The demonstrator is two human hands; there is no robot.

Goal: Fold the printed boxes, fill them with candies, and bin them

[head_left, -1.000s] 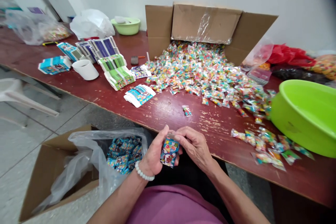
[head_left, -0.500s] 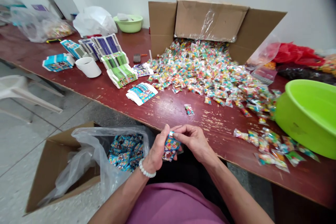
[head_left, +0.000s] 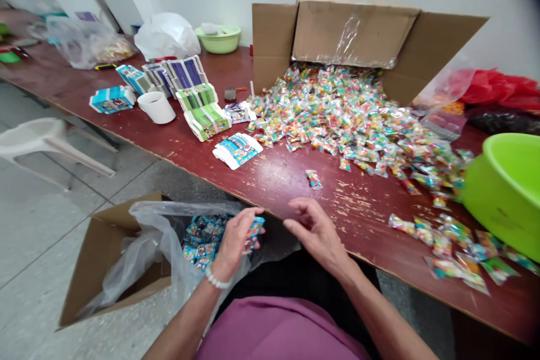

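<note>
My left hand, with a beaded bracelet at the wrist, is closed around a small blue printed candy box, partly hidden by the fingers. It hovers at the right side of a plastic-lined carton on the floor, where several blue boxes are heaped. My right hand is apart from it at the table's front edge, fingers curved and apart, holding nothing. Just beyond the right hand lies one wrapped candy packet on the red table. Flattened blue boxes rest farther left.
A large cardboard box on its side spills a heap of candy packets. On the right stands a green basin. Stacked green cartons and a white roll sit at left. A white stool stands on the floor.
Both hands were together on the candy box. My left hand has carried it left and over toward the floor carton, while my right hand has let go and opened. The view has shifted slightly left.
</note>
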